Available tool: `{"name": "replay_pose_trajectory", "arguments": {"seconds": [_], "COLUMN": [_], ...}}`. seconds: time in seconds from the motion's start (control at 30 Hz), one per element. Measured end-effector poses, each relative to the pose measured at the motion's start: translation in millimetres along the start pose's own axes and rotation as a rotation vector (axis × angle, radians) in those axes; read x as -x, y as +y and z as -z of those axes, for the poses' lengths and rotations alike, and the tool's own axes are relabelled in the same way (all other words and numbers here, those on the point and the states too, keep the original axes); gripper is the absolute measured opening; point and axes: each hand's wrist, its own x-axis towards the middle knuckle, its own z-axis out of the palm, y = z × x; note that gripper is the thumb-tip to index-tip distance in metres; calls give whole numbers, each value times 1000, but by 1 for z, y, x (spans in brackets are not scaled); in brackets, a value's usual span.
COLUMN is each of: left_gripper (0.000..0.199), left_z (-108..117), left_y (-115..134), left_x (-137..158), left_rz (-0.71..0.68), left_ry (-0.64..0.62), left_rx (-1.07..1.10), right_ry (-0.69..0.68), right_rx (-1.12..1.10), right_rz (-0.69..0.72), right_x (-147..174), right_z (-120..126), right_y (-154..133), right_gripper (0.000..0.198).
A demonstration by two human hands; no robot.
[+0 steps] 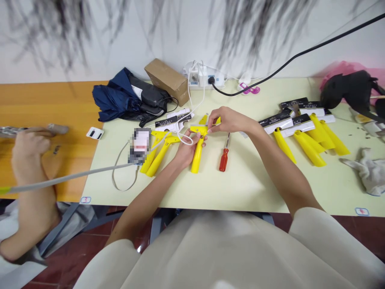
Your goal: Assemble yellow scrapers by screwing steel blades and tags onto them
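My left hand [187,151] is closed around a yellow scraper [197,157], just under its wide head, with the handle pointing down toward me. My right hand [226,119] pinches with thumb and fingertips at the right side of that head; whatever lies between the fingertips is too small to make out. Just beyond the hands, another yellow piece [203,119] lies partly hidden. A screwdriver [223,159] with a red handle rests on the table to the right of the scraper. Left of my left hand lie two more yellow scrapers [159,159], side by side.
Packaged yellow scrapers [309,148] lie to the right, near a grey-white glove [371,170]. A power strip [207,78], a cardboard box [168,80] and a dark blue umbrella [116,96] line the back. White cables cross the work area. Another person's arm [33,184] is at left.
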Motion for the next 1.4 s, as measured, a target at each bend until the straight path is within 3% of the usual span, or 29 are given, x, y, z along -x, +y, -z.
{"name": "replay_pose_trajectory", "arguments": {"seconds": [0.13,0.27,0.33,0.53,0.7,0.8,0.93,1.1,1.2,1.27,1.33,1.4], "left_gripper": [52,51,51,49,50,50,52,53,53,51,48,43], "left_z": [2,4,4,1,-2,-3,-4,-4,-4,-3,-3,-2], "left_y": [1,1,2,1,3,4,1,-3,-5,-7,-9,-12], "left_x": [-2,-4,-3,1,3,5,7,7,6,5,4,3], "left_rz": [-18,-40,-43,-19,7,23,26,32,30,20,14,9], "left_ry": [-10,-22,-18,-44,-47,-39,-68,-113,-137,-142,-139,-132], "left_rx": [32,23,13,-17,-17,-2,7,-15,3,21,28,19], "right_ry": [86,67,19,-88,-118,-38,130,217,336,472,574,517], "right_rx": [74,-129,-208,-320,-210,-89,-28,-129,-191,-64,217,484], "right_rz": [-51,-144,-182,-171,-96,-76,-86,-110,-176,-149,-52,39], "right_x": [-3,-5,-5,-1,12,25,42,54,62,74,94,118], "right_z": [-8,-8,-7,1,17,21,6,-21,-36,-48,-62,-78], "right_y": [4,8,11,17,6,-2,-8,-7,-6,-6,-6,-7], "right_gripper": [20,35,33,26,31,31,29,30,33,31,33,51]}}
